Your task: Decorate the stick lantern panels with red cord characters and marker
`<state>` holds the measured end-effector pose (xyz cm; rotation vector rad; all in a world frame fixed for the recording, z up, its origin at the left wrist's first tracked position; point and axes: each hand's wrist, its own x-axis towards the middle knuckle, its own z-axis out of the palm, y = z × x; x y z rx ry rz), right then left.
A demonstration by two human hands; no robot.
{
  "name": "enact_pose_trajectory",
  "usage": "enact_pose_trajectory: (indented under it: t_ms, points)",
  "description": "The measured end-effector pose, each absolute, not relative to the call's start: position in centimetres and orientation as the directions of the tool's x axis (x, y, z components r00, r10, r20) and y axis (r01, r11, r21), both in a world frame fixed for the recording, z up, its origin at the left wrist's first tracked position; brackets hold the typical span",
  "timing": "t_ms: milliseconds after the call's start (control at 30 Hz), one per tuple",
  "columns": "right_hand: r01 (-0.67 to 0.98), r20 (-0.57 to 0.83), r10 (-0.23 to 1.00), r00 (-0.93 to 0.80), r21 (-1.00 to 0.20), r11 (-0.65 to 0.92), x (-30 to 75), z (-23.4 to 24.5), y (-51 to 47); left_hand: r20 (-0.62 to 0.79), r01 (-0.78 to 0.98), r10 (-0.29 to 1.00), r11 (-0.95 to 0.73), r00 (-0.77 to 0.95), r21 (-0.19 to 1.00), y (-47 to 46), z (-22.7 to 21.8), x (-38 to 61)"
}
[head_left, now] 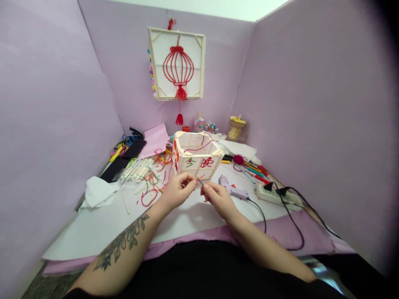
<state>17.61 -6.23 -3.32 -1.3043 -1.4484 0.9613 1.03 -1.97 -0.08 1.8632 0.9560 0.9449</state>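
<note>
My left hand (pixel 182 187) is closed in a pinch on a short red-orange cord (pixel 201 177) at the middle of the table. Facing it, my right hand (pixel 217 198) grips a thin grey pointed tool (pixel 200 181), whose tip touches or nearly touches the cord; its exact kind is too small to tell. Just behind both hands stands a white box-shaped lantern frame (pixel 199 168) made of sticks, with green and red cord characters on its front panel. Loose red cord lies over its open top. A lilac glue gun (pixel 233 189) lies right of my right hand.
A finished-looking lantern (pixel 178 62) hangs above. At left lie bagged sticks (pixel 137 171), tangled cords (pixel 149 196) and white cloth (pixel 99 192). A power strip (pixel 277 196) with black cables sits at right, near pens (pixel 257 170) and a lidded cup (pixel 236 126).
</note>
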Motion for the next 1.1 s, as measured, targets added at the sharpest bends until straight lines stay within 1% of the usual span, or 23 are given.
enact_pose_trajectory:
  t_ms: [367,900,1100]
  points:
    - [0.224,0.128,0.992,-0.019,-0.966,0.129,17.49,-3.67,-6.19,0.230,0.270,0.868,-0.373,0.440,0.888,-1.96,-0.04,1.01]
    - [0.224,0.115,0.993,-0.023,-0.968,0.117,17.17,-3.69,-6.15,0.221,0.280,0.868,-0.369,0.445,0.886,-1.89,-0.15,0.97]
    - [0.162,0.097,0.995,-0.025,-0.982,0.100,16.95,-3.92,-6.17,0.234,0.274,0.860,-0.383,0.453,0.882,-1.90,-0.05,0.97]
